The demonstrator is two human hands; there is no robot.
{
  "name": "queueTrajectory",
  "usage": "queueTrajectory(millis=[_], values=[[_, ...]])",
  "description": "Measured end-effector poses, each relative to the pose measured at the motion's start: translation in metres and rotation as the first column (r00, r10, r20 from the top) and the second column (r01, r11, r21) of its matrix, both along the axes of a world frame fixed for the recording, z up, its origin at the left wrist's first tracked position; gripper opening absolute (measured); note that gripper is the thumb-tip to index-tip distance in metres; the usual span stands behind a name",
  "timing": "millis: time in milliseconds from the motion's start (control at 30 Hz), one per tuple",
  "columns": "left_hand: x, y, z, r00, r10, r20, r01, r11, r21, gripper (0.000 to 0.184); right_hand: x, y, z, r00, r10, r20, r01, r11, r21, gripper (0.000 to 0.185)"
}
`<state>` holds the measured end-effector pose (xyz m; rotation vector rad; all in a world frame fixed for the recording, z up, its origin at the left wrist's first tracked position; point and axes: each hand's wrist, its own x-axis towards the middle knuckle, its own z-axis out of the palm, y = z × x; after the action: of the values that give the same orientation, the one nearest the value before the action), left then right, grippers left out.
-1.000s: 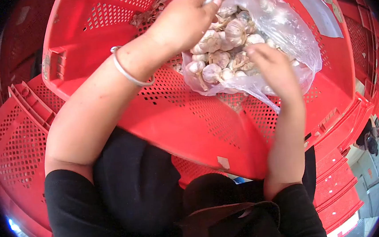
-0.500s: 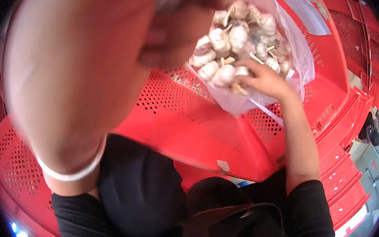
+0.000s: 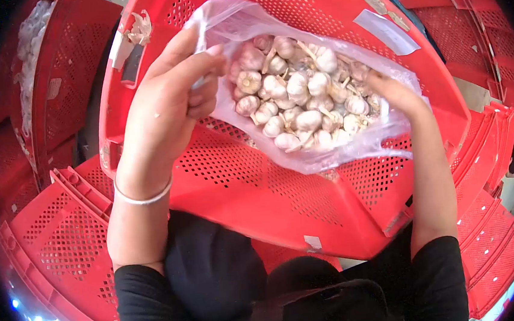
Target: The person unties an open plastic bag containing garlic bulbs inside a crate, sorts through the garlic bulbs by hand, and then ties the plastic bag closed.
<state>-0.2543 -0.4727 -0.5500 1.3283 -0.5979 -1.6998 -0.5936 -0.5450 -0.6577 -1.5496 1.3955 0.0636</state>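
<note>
A thin, translucent plastic bag (image 3: 323, 162) lies with its mouth spread wide inside a red perforated crate (image 3: 220, 157). Many whitish garlic bulbs (image 3: 298, 88), some with short dry stems, fill it. At the bag's left edge my left hand (image 3: 181, 82) is closed, the plastic pinched between thumb and fingers; a white band circles that wrist. My right hand (image 3: 398, 94) reaches in over the bag's right side, fingers stretched out against the bulbs there. The fingertips are partly hidden among the garlic, and no bulb shows clearly in its grasp.
A white paper label (image 3: 386, 31) is stuck to the crate's far right wall. Torn tape scraps (image 3: 139, 28) cling to its upper left corner. More red crates (image 3: 70, 235) stand on both sides. At far left, one crate holds whitish contents in plastic (image 3: 31, 63).
My left arm has swung down and left from across the view, and that hand now holds the bag's left edge. My right hand has shifted right from the near bulbs. More garlic shows.
</note>
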Motion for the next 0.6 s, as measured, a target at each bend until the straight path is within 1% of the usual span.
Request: queueTrajectory(millis=[67,100,133,200,233,300,333,400,467,533,567,600], values=[[-0.004,-0.003,-0.004,0.993,-0.077,0.086,0.081,0.996,-0.045,0.043,-0.011,-0.008,-0.017,0.983,-0.183,0.011,0.178,0.970,0.165,0.049],[-0.004,-0.005,-0.007,0.992,-0.088,0.088,0.093,0.994,-0.060,0.039,-0.008,-0.014,-0.016,0.976,-0.214,-0.024,0.214,0.949,0.233,0.052],[-0.003,-0.006,-0.010,0.991,-0.103,0.086,0.107,0.993,-0.044,0.037,-0.001,-0.016,-0.017,0.978,-0.208,-0.023,0.207,0.950,0.235,0.052],[-0.004,-0.007,-0.017,0.988,-0.126,0.092,0.129,0.991,-0.029,0.033,0.022,-0.016,-0.020,0.973,-0.141,-0.183,0.138,0.990,-0.032,0.053],[-0.005,-0.006,-0.020,0.989,-0.119,0.089,0.122,0.992,-0.028,0.033,0.034,-0.014,-0.019,0.956,-0.123,-0.267,0.081,0.983,-0.162,0.054],[-0.007,-0.004,-0.025,0.987,-0.147,0.062,0.149,0.989,-0.026,0.034,0.059,-0.007,-0.019,0.988,-0.129,-0.087,0.109,0.974,-0.200,0.050],[-0.008,-0.004,-0.025,0.986,-0.152,0.061,0.155,0.987,-0.046,0.033,0.056,-0.003,-0.068,0.996,-0.085,0.006,0.083,0.948,-0.307,0.055],[-0.010,-0.004,-0.024,0.986,-0.154,0.066,0.156,0.987,-0.025,0.034,0.090,0.014,-0.091,0.989,0.057,-0.139,-0.118,0.866,-0.487,0.058],[-0.015,-0.005,-0.024,0.985,-0.159,0.070,0.160,0.987,-0.009,0.034,0.131,0.043,-0.087,0.901,-0.019,-0.434,-0.230,0.827,-0.513,0.052],[-0.021,-0.007,-0.025,0.992,-0.089,0.087,0.090,0.996,-0.010,0.028,0.151,0.048,-0.066,0.902,0.102,-0.419,-0.268,0.894,-0.360,0.045],[-0.020,-0.007,-0.027,0.984,-0.120,0.134,0.125,0.992,-0.024,0.031,0.152,0.054,-0.071,0.914,0.177,-0.364,-0.333,0.841,-0.426,0.043],[-0.025,-0.006,-0.025,0.992,-0.089,0.085,0.091,0.996,-0.020,0.034,0.155,0.057,-0.062,0.885,0.260,-0.388,-0.415,0.818,-0.399,0.043]])
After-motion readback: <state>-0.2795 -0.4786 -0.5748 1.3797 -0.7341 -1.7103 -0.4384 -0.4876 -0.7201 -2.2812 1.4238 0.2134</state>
